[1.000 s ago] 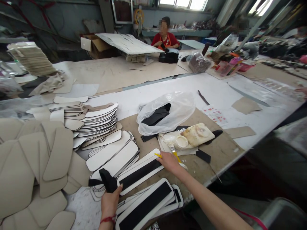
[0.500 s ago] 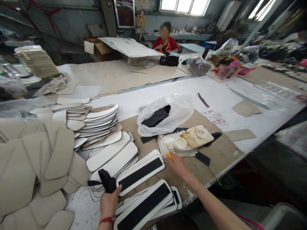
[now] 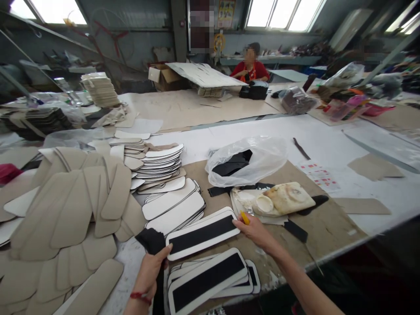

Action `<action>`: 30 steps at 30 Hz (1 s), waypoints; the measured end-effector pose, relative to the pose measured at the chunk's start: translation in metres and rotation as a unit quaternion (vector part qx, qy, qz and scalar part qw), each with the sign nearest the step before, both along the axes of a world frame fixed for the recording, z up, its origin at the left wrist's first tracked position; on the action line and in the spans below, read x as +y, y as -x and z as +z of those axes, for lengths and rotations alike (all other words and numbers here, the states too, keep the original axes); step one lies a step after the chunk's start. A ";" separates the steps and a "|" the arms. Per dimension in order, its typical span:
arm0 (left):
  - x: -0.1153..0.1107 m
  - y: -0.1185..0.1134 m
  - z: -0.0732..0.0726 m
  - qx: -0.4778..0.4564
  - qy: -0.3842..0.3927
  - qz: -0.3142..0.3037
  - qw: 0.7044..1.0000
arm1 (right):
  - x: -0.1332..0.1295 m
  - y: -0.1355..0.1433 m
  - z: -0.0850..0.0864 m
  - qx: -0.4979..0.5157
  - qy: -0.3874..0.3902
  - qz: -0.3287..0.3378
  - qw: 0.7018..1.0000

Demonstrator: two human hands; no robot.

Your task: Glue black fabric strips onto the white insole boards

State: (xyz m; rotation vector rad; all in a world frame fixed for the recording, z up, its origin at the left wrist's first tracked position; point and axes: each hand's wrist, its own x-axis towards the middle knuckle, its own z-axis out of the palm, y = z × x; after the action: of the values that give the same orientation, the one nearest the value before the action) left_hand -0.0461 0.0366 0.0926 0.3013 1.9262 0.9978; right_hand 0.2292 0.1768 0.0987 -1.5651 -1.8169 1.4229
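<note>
My left hand (image 3: pixel 152 269) pinches the left end of a white rounded panel with a black strip (image 3: pixel 203 232); a bunched black fabric piece (image 3: pixel 151 240) hangs from the same hand. At the panel's right end, my right hand (image 3: pixel 254 229) closes around a small yellow tool (image 3: pixel 244 218), with its fingertips at the panel's edge. Below lies a fanned pile of similar panels (image 3: pixel 210 280) with black strips. White panels (image 3: pixel 177 208) are stacked just above my left hand. A stained container (image 3: pixel 290 199) lies beyond my right hand.
Many beige pieces (image 3: pixel 72 205) cover the left side. Behind the panels sits a clear plastic bag (image 3: pixel 262 159) holding black pieces. Across the table a person in red (image 3: pixel 251 70) sits behind a large board (image 3: pixel 203 75). The table's near edge runs along the right.
My right hand has moved from beside the container to the right end of the panel. My left hand still holds the other end. The view has turned left.
</note>
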 end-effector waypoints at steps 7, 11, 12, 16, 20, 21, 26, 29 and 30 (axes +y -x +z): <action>-0.023 0.005 0.037 -0.129 -0.059 0.007 0.990 | -0.021 0.002 0.034 0.050 0.074 0.020 0.996; -0.031 0.001 0.046 -0.099 -0.087 0.000 0.991 | -0.030 0.002 0.038 0.014 0.034 0.052 0.998; -0.033 0.000 0.047 -0.090 -0.093 0.002 0.992 | -0.033 0.002 0.039 0.010 0.031 0.053 0.998; -0.039 -0.002 0.047 -0.075 -0.098 0.017 0.992 | -0.047 0.004 0.041 0.016 0.028 0.042 0.999; -0.044 -0.005 0.046 -0.080 -0.067 0.045 0.993 | -0.060 0.004 0.039 0.042 0.040 0.023 0.998; -0.045 -0.006 0.046 -0.083 -0.066 0.051 0.993 | -0.062 0.003 0.038 0.050 0.043 0.019 0.998; -0.051 -0.009 0.053 -0.110 -0.081 0.073 0.988 | -0.071 0.003 0.036 0.050 0.021 0.012 0.998; -0.054 -0.010 0.058 -0.100 -0.087 0.079 0.988 | -0.075 0.003 0.039 0.035 0.010 0.015 0.999; -0.055 -0.010 0.059 -0.097 -0.089 0.080 0.988 | -0.076 0.003 0.039 0.033 0.008 0.016 0.999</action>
State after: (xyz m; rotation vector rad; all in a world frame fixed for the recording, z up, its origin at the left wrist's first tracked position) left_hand -0.0356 -0.0185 0.1514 0.1461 1.7090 1.2615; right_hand 0.2262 0.1004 0.1382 -1.4853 -1.8040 1.4877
